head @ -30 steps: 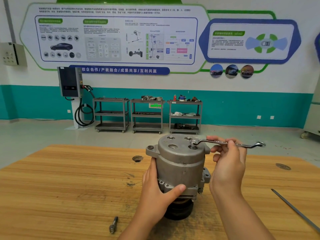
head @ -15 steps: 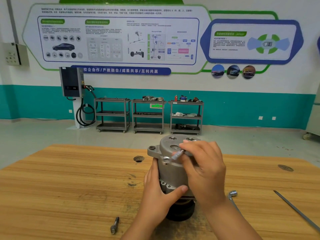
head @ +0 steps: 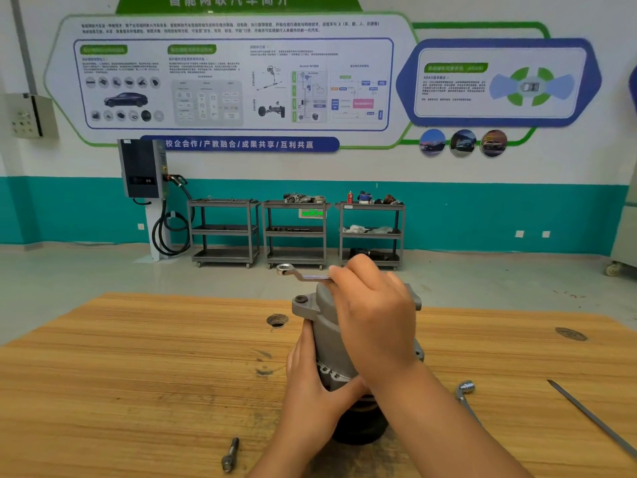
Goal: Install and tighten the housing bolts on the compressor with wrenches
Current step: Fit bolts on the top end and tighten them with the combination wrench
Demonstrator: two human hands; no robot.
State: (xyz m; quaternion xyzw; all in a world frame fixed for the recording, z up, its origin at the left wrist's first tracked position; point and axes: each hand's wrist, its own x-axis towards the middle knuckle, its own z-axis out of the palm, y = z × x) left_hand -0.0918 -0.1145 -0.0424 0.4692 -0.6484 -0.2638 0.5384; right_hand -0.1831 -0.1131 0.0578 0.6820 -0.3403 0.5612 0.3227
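Compressor (head: 322,317) stands upright on the table (head: 138,374), toward its near edge; it looks heavy, rigid and smooth. Left hand (head: 310,384) clasps its lower body, probably the best hold; right hand (head: 375,326) curls round the wrench (head: 303,274) above its top.

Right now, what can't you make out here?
Head view only.
Working end of the wrench: under the right hand, engagement unseen.
Top face of the compressor: covered by that hand.
Its base: behind the left hand and right forearm.
Thin rod: cut by the right edge.
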